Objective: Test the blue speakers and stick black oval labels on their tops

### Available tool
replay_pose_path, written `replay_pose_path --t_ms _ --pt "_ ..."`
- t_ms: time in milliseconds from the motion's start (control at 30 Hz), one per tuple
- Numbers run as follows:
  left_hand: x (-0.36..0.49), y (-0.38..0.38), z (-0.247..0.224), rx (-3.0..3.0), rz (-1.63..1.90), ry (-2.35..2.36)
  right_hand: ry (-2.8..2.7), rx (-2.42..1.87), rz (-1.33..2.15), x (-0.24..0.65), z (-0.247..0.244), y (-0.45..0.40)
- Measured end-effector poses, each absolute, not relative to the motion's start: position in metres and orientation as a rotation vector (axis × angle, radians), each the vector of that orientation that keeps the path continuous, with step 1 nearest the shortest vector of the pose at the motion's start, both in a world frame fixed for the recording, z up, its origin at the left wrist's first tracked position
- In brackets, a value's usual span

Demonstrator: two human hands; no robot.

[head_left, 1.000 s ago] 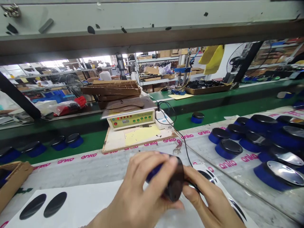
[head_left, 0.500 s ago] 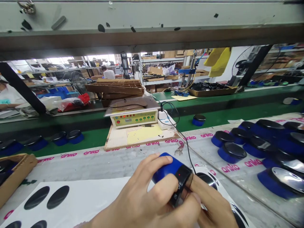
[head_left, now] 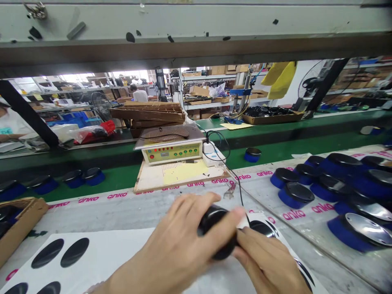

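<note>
A round device (head_left: 212,216) is tilted between my hands over the bench, its glossy black face showing. My left hand (head_left: 177,241) is wrapped around it, thumb across the black face and fingers over the far side. At its right edge, the pressed-together fingers of my right hand (head_left: 269,257) grip the rim; the fingertips are partly hidden. Both hands are slightly blurred. Below them lies a white sheet (head_left: 122,249) bearing black oval stickers (head_left: 75,252). A black, shiny disc (head_left: 261,228) is on the sheet's right part, just beyond my right hand.
Many similar blue-and-black devices (head_left: 296,195) crowd the right of the bench. Others (head_left: 94,176) stand on the green conveyor (head_left: 122,175). A control box (head_left: 174,151) sits ahead on a board, its cable running toward me. At left is a cardboard box (head_left: 30,220); a beam (head_left: 183,24) spans overhead.
The device has been turned in my hands: its blue side and ON/OFF marking were facing up, and now the black face shows. My left thumb has moved up across it.
</note>
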State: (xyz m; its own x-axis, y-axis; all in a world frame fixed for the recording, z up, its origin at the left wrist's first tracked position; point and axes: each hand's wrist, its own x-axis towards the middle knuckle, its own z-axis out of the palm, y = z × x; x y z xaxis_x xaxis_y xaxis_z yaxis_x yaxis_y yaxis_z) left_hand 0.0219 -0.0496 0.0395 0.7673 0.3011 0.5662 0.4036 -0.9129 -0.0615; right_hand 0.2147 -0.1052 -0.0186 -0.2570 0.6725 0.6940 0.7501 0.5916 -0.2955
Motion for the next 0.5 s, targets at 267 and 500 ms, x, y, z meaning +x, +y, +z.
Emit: replay_pose_path --t_ms 267,500 --pt "-0.023 0.017 0.006 -2.704 -0.829 -1.333 -1.743 -1.326 -0.368 0.279 -0.033 -0.120" --pt "0.087 0.014 0.002 -3.053 -0.963 -1.206 -1.546 -1.442 -0.233 0.285 -0.039 -0.144"
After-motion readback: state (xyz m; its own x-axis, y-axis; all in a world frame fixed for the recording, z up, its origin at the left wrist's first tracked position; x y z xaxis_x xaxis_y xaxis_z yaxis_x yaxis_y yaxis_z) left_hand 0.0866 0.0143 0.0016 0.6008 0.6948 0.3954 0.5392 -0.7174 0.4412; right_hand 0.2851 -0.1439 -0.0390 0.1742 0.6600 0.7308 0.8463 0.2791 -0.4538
